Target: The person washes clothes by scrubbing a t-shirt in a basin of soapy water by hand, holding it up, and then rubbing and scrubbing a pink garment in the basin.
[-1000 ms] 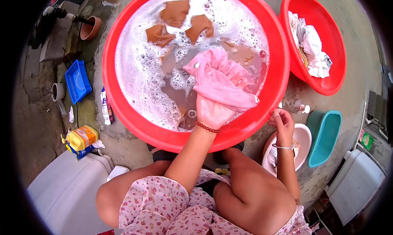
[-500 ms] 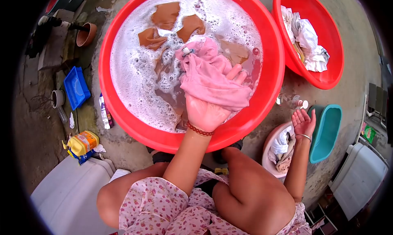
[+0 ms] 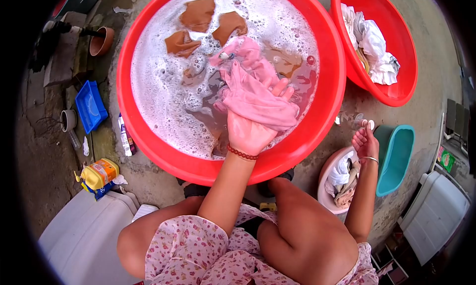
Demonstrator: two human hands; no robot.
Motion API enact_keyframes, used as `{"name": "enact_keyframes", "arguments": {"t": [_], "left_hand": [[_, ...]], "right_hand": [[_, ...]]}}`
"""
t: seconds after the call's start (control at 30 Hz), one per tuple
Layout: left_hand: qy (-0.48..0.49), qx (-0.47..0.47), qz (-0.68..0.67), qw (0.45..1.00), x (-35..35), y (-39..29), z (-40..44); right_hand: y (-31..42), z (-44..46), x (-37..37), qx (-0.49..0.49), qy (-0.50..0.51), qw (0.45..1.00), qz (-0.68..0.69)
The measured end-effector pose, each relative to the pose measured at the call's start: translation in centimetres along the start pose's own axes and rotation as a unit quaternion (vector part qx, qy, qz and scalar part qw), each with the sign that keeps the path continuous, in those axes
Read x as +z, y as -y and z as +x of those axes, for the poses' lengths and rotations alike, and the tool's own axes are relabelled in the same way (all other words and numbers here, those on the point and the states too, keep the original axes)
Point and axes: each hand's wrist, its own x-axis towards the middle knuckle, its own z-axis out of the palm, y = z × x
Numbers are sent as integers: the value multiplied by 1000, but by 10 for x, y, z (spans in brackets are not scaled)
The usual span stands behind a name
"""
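Observation:
Palm up over the big red basin (image 3: 333, 81), my left hand (image 3: 250, 133) holds a wet pink garment (image 3: 258, 104) draped across its fingers. A small grey-white bit shows on the cloth's upper left. Part of the garment hangs into sudsy, murky water (image 3: 163, 106). Brown cloth (image 3: 197, 14) breaks the foam at several spots. Out to the right, my right hand (image 3: 366, 145) is closed, its thumb and fingertips pinching the white cap (image 3: 370, 125) of a clear plastic bottle (image 3: 352, 119). That bottle lies beside the basin.
A second red basin (image 3: 409, 81) with white clothes (image 3: 374, 47) leans at upper right. Near my right arm are a teal tub (image 3: 400, 161) and a pink basin (image 3: 325, 186) of clothes. At left are a blue tray (image 3: 91, 106) and a yellow jug (image 3: 100, 174).
My right hand has risen slightly and curled from open fingers to a pinch at the bottle's cap. My left hand stays almost in place with the pink garment.

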Motion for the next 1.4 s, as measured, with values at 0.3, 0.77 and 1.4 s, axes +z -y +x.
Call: {"name": "enact_keyframes", "arguments": {"t": [0.3, 0.77, 1.4], "left_hand": [[-2, 34, 36, 999, -9, 2, 6], [-11, 17, 29, 999, -10, -4, 2], [6, 81, -6, 997, -28, 7, 4]], "right_hand": [[-10, 20, -4, -19, 90, 987, 131], [-24, -8, 26, 17, 45, 994, 101], [-41, -53, 208, -98, 483, 868, -55]]}}
